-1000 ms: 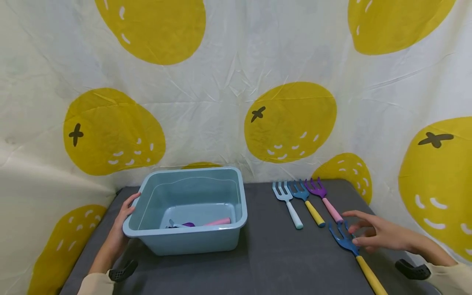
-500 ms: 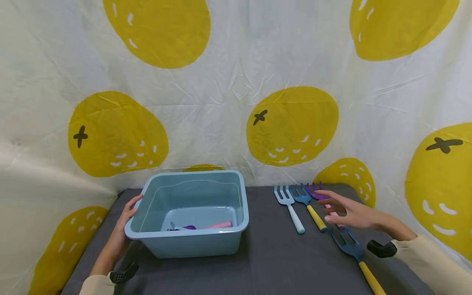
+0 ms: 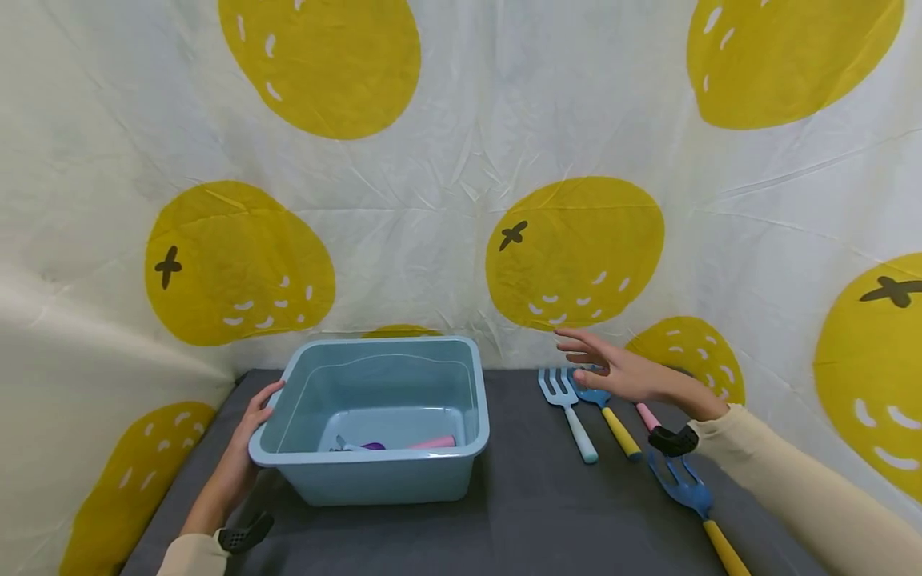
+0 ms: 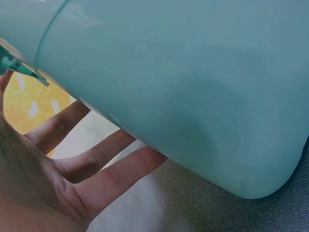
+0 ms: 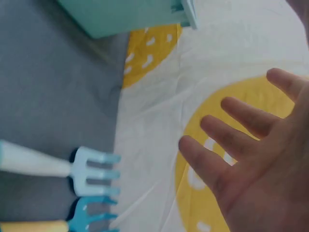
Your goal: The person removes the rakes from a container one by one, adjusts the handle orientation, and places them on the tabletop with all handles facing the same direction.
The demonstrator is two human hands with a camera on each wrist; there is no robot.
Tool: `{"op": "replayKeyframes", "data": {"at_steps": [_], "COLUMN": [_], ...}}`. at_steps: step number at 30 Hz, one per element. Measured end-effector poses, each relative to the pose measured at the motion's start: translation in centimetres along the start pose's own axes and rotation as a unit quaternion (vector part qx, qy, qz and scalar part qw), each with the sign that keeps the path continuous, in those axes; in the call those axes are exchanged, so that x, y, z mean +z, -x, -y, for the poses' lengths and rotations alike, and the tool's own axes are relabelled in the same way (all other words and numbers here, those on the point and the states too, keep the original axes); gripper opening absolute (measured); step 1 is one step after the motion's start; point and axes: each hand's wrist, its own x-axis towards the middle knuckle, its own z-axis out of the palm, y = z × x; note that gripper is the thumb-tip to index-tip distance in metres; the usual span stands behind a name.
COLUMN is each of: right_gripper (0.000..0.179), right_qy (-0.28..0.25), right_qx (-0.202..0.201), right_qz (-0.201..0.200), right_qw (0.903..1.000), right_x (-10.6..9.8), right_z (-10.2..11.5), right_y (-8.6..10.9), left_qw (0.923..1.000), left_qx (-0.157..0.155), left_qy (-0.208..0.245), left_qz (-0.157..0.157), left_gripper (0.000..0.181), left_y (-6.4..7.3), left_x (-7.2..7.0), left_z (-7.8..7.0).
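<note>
A light blue plastic basin (image 3: 389, 480) stands left of centre on the dark cloth. My left hand (image 3: 241, 448) rests against its left side, near the rim. In the left wrist view, straight fingers (image 4: 116, 183) touch the outer wall. My right hand (image 3: 623, 372) is raised over the far right part of the table, fingers spread and nothing held. Beneath and beside it lie a pale blue garden hand fork (image 3: 579, 436) and a blue one with a yellow handle (image 3: 621, 432). Of a third, the pink handle (image 3: 647, 416) shows; its purple head is hidden behind the hand.
Nearer the front right lies another blue fork with a yellow handle (image 3: 723, 548). Inside the basin are a pink handle (image 3: 434, 442), a purple piece (image 3: 373, 446) and a pale blue piece (image 3: 348, 444). A white curtain (image 3: 418, 264) with yellow fruit hangs behind the table.
My right hand has moved left and up, from over the front blue fork, past the pink-handled one, to above the back forks. My left hand has stayed at the basin.
</note>
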Motion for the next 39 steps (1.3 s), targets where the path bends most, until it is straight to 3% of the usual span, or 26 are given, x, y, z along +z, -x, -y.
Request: {"op": "replayKeyframes", "data": {"at_steps": [13,18,25,39], "right_gripper": [0.076,0.082,0.085,0.084], "right_qy": [0.02,0.013,0.035,0.064], "right_qx": [0.001,0.002,0.007,-0.014], "right_qz": [0.006,0.04,0.103,0.181], "right_qw": [0.9998,0.9991,0.9941,0.9812], "right_x": [1.0,1.2,1.7,4.6], "right_z": [3.4,5.0,7.1,9.3], "right_y": [-7.7,-10.7,-14.4,-20.3], "left_qw": [0.9995,0.9988,0.9997,0.9995], "left_qx": [-0.029,-0.047,-0.022,-0.031], "left_qy": [0.009,0.012,0.003,0.007], "left_qz": [-0.001,-0.004,-0.006,-0.008], "left_gripper": [0.061,0.062,0.06,0.061], "left_y": [0.0,-0.1,0.0,-0.1], "left_x": [0.3,0.4,0.4,0.1], "left_z": [0.3,0.3,0.3,-0.3]}}
